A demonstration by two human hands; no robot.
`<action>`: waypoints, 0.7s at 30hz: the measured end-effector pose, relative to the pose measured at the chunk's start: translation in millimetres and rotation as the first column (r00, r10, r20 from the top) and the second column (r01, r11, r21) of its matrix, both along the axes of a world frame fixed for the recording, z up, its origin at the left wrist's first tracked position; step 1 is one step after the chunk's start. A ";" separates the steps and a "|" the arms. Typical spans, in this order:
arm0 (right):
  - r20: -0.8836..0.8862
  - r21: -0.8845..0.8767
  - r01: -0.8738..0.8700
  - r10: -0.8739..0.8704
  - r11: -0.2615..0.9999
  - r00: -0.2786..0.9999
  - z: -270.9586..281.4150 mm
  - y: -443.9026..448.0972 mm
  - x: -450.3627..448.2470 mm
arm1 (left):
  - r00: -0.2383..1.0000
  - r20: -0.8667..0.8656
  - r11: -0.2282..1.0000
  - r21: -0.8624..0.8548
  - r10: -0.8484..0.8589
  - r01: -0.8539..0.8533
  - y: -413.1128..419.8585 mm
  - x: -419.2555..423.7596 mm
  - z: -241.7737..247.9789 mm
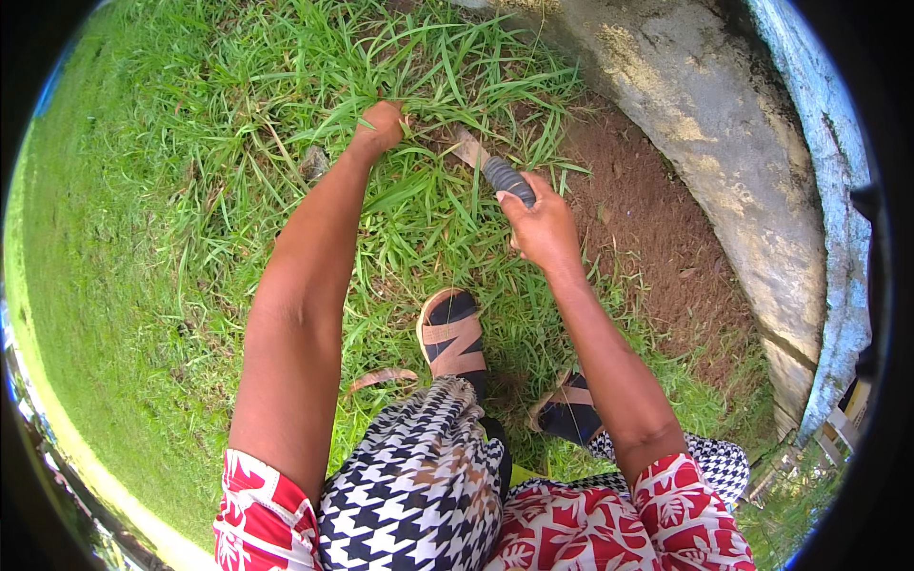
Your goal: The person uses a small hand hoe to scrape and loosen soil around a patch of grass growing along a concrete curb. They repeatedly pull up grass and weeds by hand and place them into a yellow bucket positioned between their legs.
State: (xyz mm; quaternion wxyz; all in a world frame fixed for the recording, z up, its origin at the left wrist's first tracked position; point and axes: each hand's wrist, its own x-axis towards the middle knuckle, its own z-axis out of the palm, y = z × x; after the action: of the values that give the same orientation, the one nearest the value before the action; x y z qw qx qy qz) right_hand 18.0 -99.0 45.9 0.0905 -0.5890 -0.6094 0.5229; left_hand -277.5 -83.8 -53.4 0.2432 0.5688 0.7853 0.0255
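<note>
My right hand (543, 221) is closed around the dark, wrapped handle of a short bladed hand tool (508, 180). Its flat, soil-stained metal blade points up and left into the grass, and the tip is partly hidden there. Up and to the left of the tool, my left hand (383, 127) is closed on a clump of long green grass (421, 107), with blades passing over and around the fingers. Bare reddish-brown soil shows between the hand and the blade.
Reddish-brown soil (643, 207) borders a curved, weathered concrete base (742, 185) below a light-blue wall (828, 143) on the right. A grey stone (314, 163) lies left of my left forearm. A dry leaf (384, 378) rests beside my sandalled foot (453, 335). Shorter grass spreads left.
</note>
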 end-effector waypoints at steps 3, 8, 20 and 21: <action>-0.035 -0.008 0.043 -0.044 0.999 0.998 20.3 3.3 9.7 | 0.988 -0.085 0.989 -0.081 -0.128 0.121 -1.1 -2.7 -3.7; -0.100 -0.465 0.343 -0.433 0.816 0.896 82.1 -5.0 85.0 | 0.999 -0.032 0.999 -0.025 -0.040 0.039 3.2 -5.9 -6.7; -0.151 -0.427 0.264 -0.356 0.865 0.922 2.7 3.7 1.4 | 0.997 -0.063 0.999 0.001 0.041 -0.041 -1.2 6.5 4.2; -0.127 -0.371 0.225 -0.289 0.901 0.949 0.4 4.2 4.4 | 0.997 -0.059 0.995 0.091 0.045 -0.039 -3.4 7.8 4.7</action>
State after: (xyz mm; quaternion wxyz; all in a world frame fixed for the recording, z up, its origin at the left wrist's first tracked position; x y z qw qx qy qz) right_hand 22.4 -94.8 46.3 0.1065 -0.6216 -0.4119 0.6578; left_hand -269.7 -87.1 -48.7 0.1928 0.5629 0.8022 0.0484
